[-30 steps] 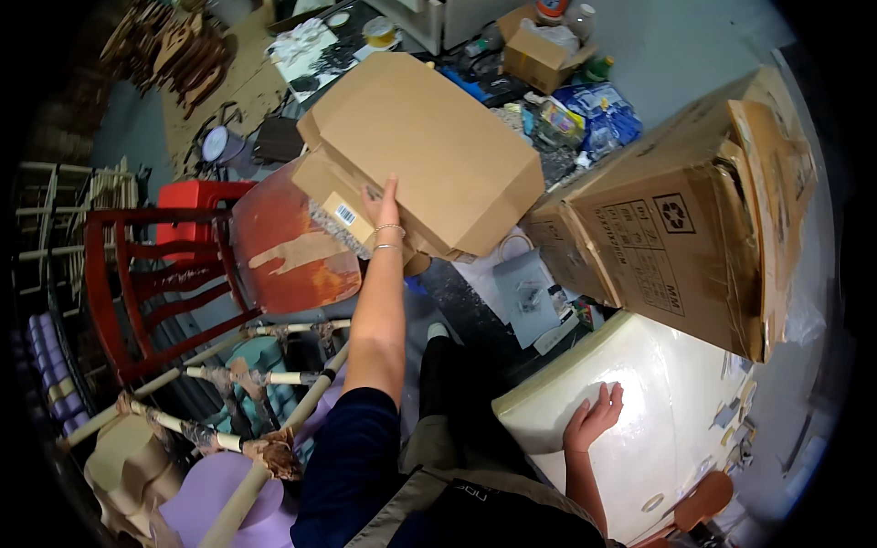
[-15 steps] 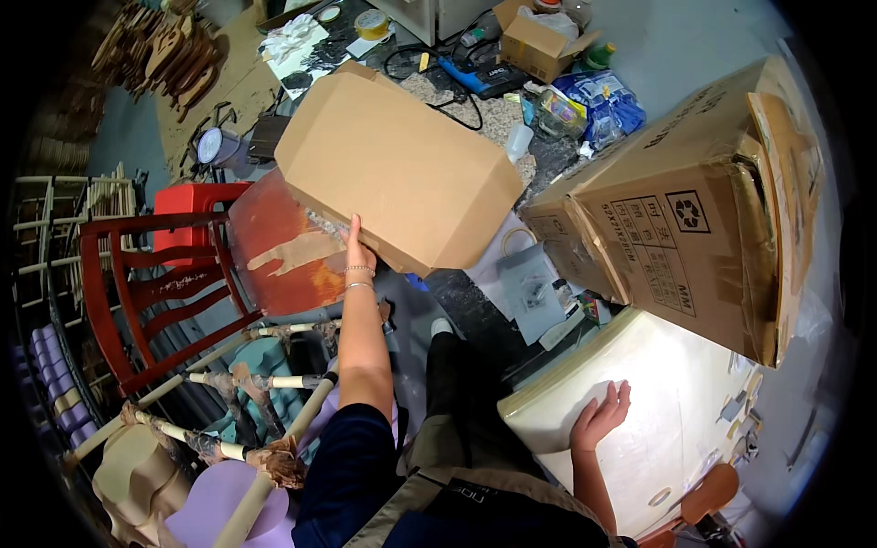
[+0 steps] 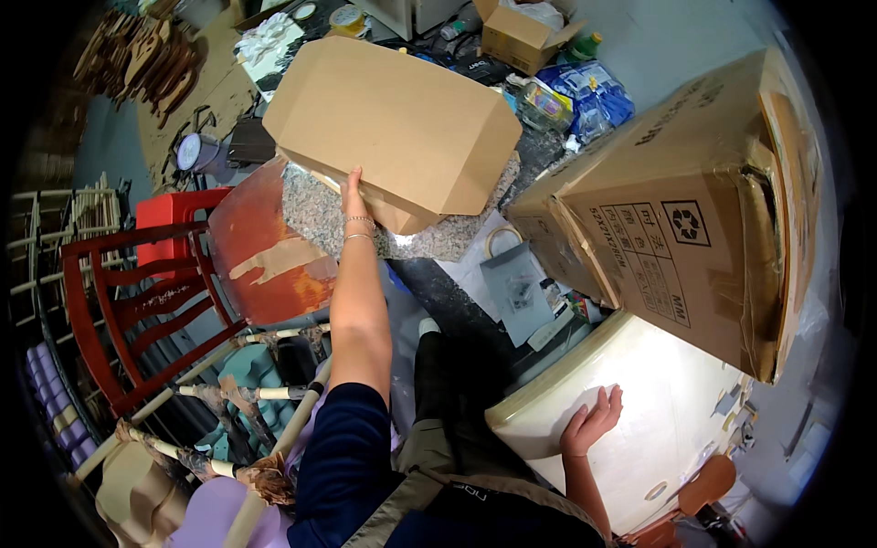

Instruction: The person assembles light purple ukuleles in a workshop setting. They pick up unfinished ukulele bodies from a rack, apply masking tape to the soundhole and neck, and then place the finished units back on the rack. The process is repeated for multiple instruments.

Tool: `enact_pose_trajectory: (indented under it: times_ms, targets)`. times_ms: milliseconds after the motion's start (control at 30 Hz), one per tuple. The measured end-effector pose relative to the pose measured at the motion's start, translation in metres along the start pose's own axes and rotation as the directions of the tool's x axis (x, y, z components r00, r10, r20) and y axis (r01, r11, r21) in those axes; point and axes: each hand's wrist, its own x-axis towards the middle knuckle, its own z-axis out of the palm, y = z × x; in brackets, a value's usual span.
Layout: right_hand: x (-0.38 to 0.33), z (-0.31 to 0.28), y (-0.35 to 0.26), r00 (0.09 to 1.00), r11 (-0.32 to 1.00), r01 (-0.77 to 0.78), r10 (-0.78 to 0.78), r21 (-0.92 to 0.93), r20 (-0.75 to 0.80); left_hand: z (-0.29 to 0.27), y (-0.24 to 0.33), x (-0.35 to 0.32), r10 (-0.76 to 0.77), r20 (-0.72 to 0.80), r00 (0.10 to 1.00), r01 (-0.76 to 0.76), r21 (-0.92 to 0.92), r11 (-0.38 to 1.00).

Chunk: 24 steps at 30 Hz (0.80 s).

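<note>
My left hand (image 3: 353, 194), arm stretched far forward, grips the near edge of a plain brown cardboard box (image 3: 393, 119) with slanted sides and cut corners. The box is above a speckled stone slab (image 3: 315, 215); whether it touches the slab I cannot tell. The fingers' far parts are hidden by the box edge. My right hand (image 3: 592, 422) holds nothing, its fingers loosely apart, over a large cream-coloured block with a smooth wrapped surface (image 3: 639, 393).
A large cardboard carton (image 3: 639, 219) stands on the right. To the left are a red wooden chair (image 3: 151, 310), a red stool (image 3: 155, 224) and a rack of cream pipes (image 3: 196, 393). A blue plastic packet (image 3: 594, 100) and a small open carton (image 3: 521, 36) lie at the back.
My left hand has moved the cardboard box farther away, and more of the stone slab shows beneath it. The right hand stays over the cream block. The whole view has shifted slightly.
</note>
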Motion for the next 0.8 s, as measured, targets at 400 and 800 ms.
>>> enact_pose_trajectory:
  times_ms: [400, 800]
  targets:
    - [-0.007, 0.004, -0.001, 0.999, 0.999, 0.025, -0.025, 0.020, -0.027, -0.005, 0.020, -0.034, 0.513, -0.231, 0.827, -0.435, 0.315, 0.844]
    - [-0.011, 0.012, 0.013, 0.972, 0.981, 0.174, -0.157, 0.089, -0.172, -0.301, -0.253, -0.348, -0.170, -0.706, 0.687, 0.290, 0.052, 0.956]
